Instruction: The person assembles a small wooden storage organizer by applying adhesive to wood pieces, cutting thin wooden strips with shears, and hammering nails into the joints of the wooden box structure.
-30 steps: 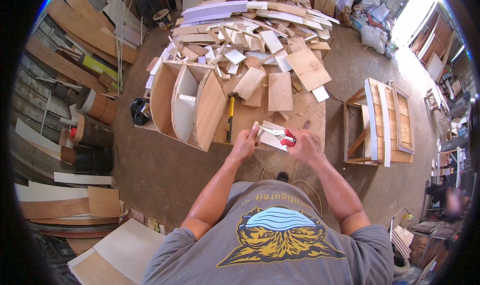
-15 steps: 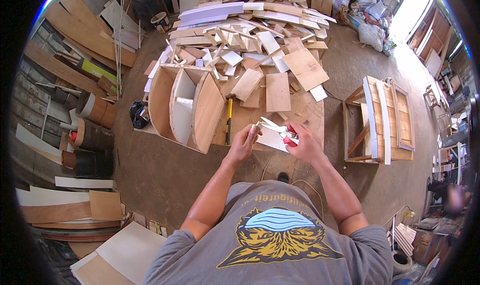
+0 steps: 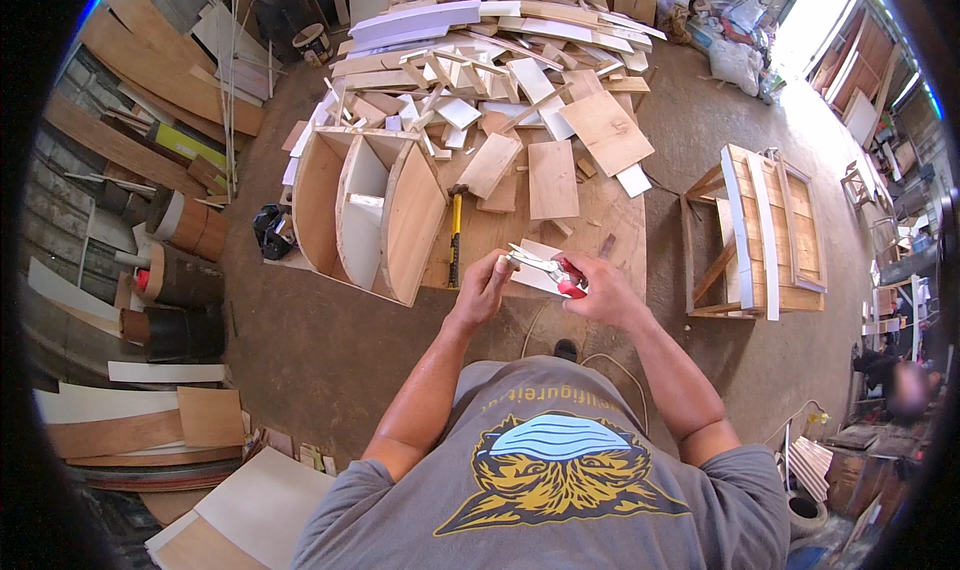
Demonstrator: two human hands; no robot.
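Observation:
My right hand (image 3: 603, 288) is closed around the red handles of a pair of scissors (image 3: 541, 264). Their pale metal blades point left, the tips nearly at my left fingertips, and stand slightly apart. My left hand (image 3: 485, 285) pinches something small and light-coloured between thumb and fingers; its kind is too small to tell. Below the scissors a white board (image 3: 532, 283) lies on the near edge of the wooden work surface (image 3: 622, 238). A hammer (image 3: 456, 240) with a yellow and black handle lies left of my hands.
A curved wooden shelf unit (image 3: 372, 215) stands at the left of the work surface. Wood offcuts (image 3: 480, 80) are heaped behind it. To the right stands a wooden frame (image 3: 765, 235); a cable (image 3: 625, 370) runs over the floor by my foot. Boards (image 3: 140, 415) lean at left.
The scissor blades have come closer together and dropped a little. My right hand has shifted slightly left and down; my left hand keeps its pinch. The whole view has shifted slightly.

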